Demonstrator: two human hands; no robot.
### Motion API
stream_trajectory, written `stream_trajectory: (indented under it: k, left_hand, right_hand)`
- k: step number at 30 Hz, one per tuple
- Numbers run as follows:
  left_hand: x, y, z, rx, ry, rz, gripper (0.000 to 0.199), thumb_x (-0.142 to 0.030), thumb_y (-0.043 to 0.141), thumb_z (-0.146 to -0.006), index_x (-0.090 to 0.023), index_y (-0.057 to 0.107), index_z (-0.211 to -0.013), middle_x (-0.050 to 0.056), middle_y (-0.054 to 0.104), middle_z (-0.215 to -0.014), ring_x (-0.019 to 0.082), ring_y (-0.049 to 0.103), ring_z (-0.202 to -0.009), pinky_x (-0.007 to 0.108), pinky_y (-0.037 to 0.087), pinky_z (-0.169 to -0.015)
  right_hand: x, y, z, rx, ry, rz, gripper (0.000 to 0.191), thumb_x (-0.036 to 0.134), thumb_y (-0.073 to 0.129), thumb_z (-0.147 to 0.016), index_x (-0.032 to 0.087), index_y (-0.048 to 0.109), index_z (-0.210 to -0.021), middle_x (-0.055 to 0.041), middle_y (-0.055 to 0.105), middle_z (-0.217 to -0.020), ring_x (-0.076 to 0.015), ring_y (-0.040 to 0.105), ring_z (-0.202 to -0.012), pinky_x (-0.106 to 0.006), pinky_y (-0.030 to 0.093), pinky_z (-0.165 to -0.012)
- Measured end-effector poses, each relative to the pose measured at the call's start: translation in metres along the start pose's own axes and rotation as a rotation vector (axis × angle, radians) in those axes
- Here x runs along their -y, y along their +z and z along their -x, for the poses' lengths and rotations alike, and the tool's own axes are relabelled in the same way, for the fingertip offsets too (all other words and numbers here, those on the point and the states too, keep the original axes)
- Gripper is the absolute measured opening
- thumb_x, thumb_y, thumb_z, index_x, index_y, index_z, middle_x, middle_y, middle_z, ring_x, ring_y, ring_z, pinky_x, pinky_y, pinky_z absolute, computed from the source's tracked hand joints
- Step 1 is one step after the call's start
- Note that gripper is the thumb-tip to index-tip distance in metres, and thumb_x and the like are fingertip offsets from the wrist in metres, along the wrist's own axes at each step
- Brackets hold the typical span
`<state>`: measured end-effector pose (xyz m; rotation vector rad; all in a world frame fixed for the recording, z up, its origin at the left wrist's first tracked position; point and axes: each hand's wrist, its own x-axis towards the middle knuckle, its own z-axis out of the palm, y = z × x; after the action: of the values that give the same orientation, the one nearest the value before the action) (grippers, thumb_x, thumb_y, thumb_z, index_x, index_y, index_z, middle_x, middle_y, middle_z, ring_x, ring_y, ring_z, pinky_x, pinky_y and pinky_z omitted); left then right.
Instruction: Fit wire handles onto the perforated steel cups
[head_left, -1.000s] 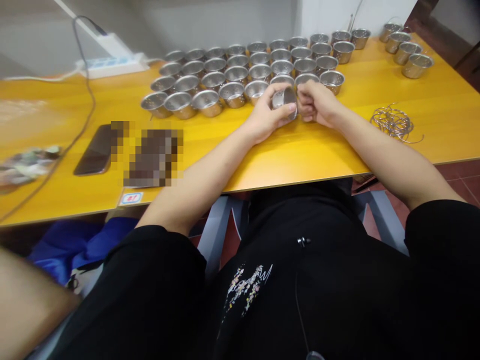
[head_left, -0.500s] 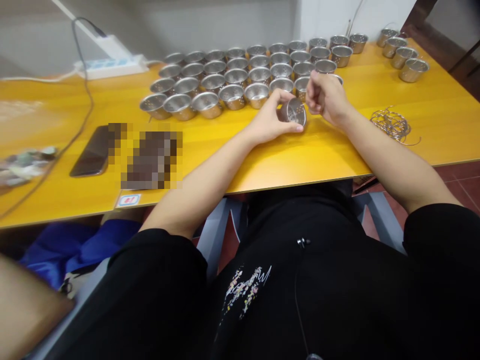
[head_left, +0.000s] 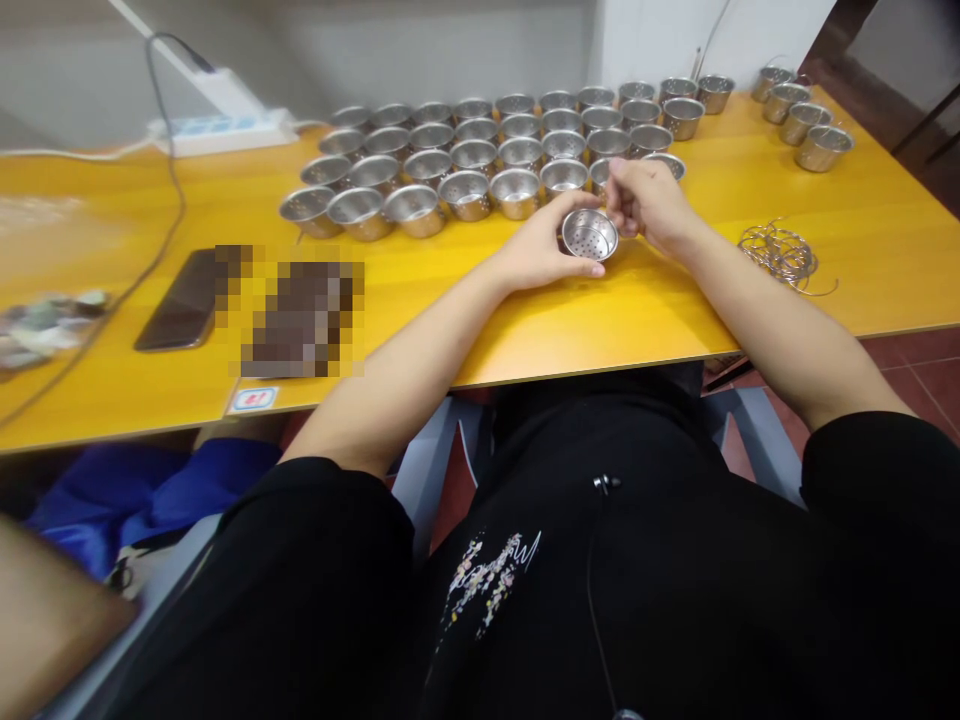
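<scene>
A small perforated metal cup (head_left: 590, 236) is in my left hand (head_left: 541, 246), its thumb and fingers wrapped around the cup's side. The cup's open mouth faces me, and holes show in its bottom. My right hand (head_left: 651, 204) is closed in a pinch beside the right edge of the rim. Whatever may be between those fingertips is too small to make out. Behind both hands stand several rows of similar perforated cups (head_left: 465, 195). A tangle of bent wire pieces (head_left: 778, 255) lies to the right of my right forearm.
Several cups with thin wire handles (head_left: 823, 150) stand at the table's far right. A phone (head_left: 178, 300), a blurred-out dark object (head_left: 304, 318) and a power strip (head_left: 225, 135) with cables are on the left of the yellow table (head_left: 600, 330). Another person's leg shows at lower left.
My left hand has tipped the cup so its mouth turns more upward and towards me. My right hand has moved slightly down, closer to the rim.
</scene>
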<state>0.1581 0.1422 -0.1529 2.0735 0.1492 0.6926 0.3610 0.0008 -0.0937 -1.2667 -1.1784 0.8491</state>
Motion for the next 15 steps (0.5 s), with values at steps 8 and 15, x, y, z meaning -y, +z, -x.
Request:
stream_trajectory:
  k: [8,15]
  left_hand:
    - [0.007,-0.002,0.0,-0.013,0.037,-0.029,0.141,-0.089,0.128,-0.047,-0.027,0.081,-0.165,0.021,0.08,-0.174,0.058,0.07,-0.174,0.074,0.046,-0.156]
    - [0.014,-0.007,0.0,-0.066,0.057,-0.044,0.141,-0.088,0.123,-0.057,-0.024,0.073,-0.172,0.026,0.075,-0.181,0.055,0.071,-0.173,0.07,0.05,-0.154]
  right_hand:
    - [-0.011,-0.006,-0.004,0.06,-0.072,-0.018,0.065,0.073,0.087,-0.114,0.029,0.062,-0.073,-0.0015,0.064,-0.065,-0.0153,0.048,-0.054,-0.03,0.044,-0.05]
    - [-0.003,0.003,-0.001,0.043,0.019,-0.034,0.074,0.078,0.098,-0.111,0.03,0.053,-0.079,0.0028,0.062,-0.063,-0.0164,0.048,-0.051,-0.028,0.039,-0.045]
